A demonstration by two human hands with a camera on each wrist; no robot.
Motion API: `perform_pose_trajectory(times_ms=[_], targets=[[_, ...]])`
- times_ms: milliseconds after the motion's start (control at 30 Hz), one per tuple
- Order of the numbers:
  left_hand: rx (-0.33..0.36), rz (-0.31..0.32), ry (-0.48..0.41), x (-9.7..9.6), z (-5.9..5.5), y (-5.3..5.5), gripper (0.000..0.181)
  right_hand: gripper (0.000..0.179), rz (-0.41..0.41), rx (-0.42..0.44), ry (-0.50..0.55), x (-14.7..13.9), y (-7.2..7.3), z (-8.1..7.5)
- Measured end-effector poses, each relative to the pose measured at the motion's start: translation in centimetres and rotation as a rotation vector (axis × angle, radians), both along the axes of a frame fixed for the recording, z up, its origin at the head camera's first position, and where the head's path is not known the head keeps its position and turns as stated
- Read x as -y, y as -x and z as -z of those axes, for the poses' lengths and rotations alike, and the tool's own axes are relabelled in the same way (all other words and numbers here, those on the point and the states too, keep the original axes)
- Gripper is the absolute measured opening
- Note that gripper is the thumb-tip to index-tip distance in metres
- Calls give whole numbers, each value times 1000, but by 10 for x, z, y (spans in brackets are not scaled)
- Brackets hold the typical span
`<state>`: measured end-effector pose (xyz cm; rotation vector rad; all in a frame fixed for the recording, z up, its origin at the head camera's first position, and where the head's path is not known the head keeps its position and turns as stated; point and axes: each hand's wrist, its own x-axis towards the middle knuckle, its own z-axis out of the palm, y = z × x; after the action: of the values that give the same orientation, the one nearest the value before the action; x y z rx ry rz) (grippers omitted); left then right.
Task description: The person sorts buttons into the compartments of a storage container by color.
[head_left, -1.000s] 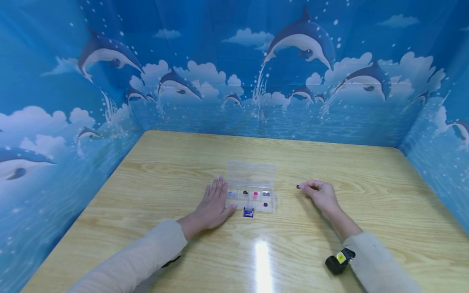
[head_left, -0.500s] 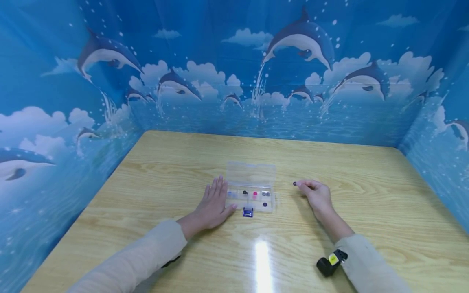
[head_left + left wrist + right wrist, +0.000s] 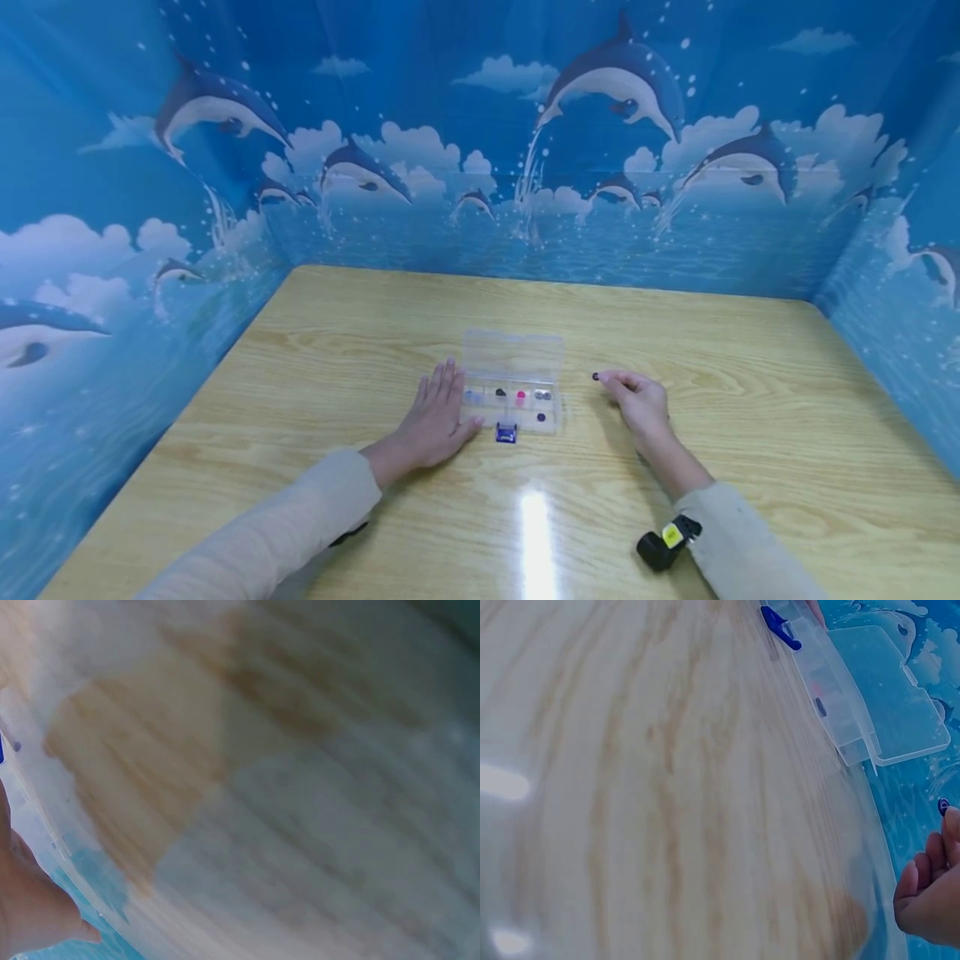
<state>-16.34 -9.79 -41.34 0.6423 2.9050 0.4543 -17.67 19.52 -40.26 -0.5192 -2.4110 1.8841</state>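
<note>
My left hand [image 3: 433,421] lies flat with straight fingers along the left side of a clear plastic compartment box [image 3: 491,417], its thumb at the front corner. The box's clear lid [image 3: 513,354] stands open at the back, and a blue latch [image 3: 506,433] sits at the front. To the right, my right hand [image 3: 643,407] pinches a small dark round button [image 3: 596,377] between thumb and fingertips, beside the box over the table. In the right wrist view the button [image 3: 943,805] shows a pale mark on its face. One similar dark button [image 3: 541,417] rests in the front right compartment.
The back compartments hold a black piece [image 3: 500,392], a pink piece [image 3: 521,396], a pair of grey round pieces [image 3: 543,395] and something pale blue [image 3: 470,395]. A dolphin-print curtain [image 3: 420,150] borders the wooden table [image 3: 360,325].
My right hand has moved left with the button, closer to the box. The left hand stays in place at the box's side.
</note>
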Motion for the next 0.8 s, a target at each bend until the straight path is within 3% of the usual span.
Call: perform_pose_trajectory(times_ms=[533,800], targets=[[-7,5,9,1,1,-1,78,13,62,-37,123,22,-2,3],[-6,1,3,0,-1,-1,78,6,40,13,109,31,-4,2]])
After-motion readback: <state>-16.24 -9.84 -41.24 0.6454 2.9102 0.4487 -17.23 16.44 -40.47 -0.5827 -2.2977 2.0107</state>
